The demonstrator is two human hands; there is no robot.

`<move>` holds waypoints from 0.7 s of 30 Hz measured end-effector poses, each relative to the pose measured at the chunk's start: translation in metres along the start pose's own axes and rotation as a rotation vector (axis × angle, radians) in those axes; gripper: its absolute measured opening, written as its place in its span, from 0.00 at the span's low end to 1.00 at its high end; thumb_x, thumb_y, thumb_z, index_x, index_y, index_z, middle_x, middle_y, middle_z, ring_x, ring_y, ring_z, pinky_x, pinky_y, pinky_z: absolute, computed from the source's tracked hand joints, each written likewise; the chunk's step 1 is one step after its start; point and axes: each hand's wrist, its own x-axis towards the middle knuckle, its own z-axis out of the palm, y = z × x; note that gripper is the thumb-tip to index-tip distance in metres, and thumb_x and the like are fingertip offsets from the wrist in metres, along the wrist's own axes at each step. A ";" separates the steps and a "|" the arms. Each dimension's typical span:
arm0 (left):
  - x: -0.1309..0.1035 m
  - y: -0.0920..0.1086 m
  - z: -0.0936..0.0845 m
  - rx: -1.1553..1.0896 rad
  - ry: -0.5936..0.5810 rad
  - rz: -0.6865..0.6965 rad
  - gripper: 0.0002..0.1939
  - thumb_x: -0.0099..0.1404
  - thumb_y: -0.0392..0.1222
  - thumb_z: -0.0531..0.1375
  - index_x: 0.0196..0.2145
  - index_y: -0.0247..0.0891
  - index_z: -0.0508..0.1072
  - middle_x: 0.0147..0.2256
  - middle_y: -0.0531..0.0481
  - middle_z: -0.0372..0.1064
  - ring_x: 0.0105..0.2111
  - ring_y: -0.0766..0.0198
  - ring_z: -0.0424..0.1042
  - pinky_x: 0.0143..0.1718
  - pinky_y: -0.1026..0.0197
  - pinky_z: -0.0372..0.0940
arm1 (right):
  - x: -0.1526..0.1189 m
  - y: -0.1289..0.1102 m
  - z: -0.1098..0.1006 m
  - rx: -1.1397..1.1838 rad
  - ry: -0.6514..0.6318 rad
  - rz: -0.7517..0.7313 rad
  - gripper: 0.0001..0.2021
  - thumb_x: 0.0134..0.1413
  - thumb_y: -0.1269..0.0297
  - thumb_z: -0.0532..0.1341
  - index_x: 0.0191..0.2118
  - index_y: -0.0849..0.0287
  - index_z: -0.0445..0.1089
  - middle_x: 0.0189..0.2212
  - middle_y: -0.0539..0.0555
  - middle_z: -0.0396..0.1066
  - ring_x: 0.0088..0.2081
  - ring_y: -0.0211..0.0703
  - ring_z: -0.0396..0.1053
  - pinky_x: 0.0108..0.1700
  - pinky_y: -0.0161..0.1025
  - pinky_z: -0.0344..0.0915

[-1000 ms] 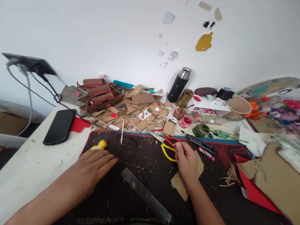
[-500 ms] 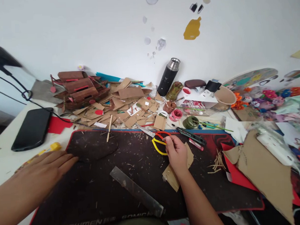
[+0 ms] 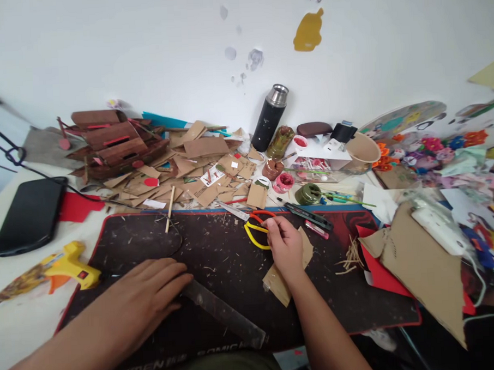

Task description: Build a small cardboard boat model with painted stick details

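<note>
My left hand (image 3: 153, 290) is palm down over the dark mat, its fingers stretched out, with the fingertips at the upper left end of a clear ruler (image 3: 223, 311). Whether it touches the ruler I cannot tell. My right hand (image 3: 286, 243) pinches the handles of a pair of scissors (image 3: 255, 228) with one red loop and one yellow loop; the blades point to the upper left. Under the right hand and wrist lies a piece of brown cardboard (image 3: 278, 286), partly covered. A thin wooden stick (image 3: 170, 210) lies at the mat's back edge.
A yellow glue gun (image 3: 72, 266) and a black phone (image 3: 29, 213) lie at left. Cardboard scraps (image 3: 181, 182) and a brown cardboard model (image 3: 114, 141) fill the back. Paint jars (image 3: 307, 193), a black flask (image 3: 271, 118) and a utility knife (image 3: 308, 216) sit behind the mat (image 3: 130, 239). Large cardboard (image 3: 428, 270) lies at right.
My left hand has moved right, from beside the glue gun to the ruler's end, uncovering the glue gun. My right hand stays at the scissors. The view has shifted slightly.
</note>
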 end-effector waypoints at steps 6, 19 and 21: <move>0.024 0.005 0.024 -0.061 -0.044 0.026 0.17 0.67 0.33 0.64 0.53 0.45 0.80 0.51 0.45 0.79 0.52 0.50 0.77 0.57 0.49 0.68 | 0.000 0.002 0.000 -0.020 0.001 0.002 0.25 0.70 0.40 0.58 0.39 0.57 0.80 0.19 0.49 0.66 0.24 0.44 0.65 0.28 0.38 0.61; 0.034 -0.009 -0.004 -0.219 -0.057 -0.049 0.16 0.76 0.38 0.50 0.44 0.45 0.79 0.38 0.49 0.81 0.37 0.58 0.80 0.41 0.57 0.71 | 0.000 0.002 0.002 0.021 -0.005 0.026 0.23 0.69 0.42 0.59 0.39 0.57 0.80 0.22 0.51 0.70 0.25 0.43 0.65 0.27 0.37 0.60; 0.039 -0.011 -0.013 -0.245 -0.016 -0.064 0.16 0.77 0.41 0.50 0.45 0.45 0.79 0.40 0.48 0.83 0.37 0.57 0.82 0.41 0.58 0.72 | 0.000 0.001 0.002 0.022 -0.001 0.021 0.23 0.69 0.43 0.59 0.39 0.57 0.80 0.22 0.51 0.70 0.25 0.43 0.66 0.27 0.37 0.61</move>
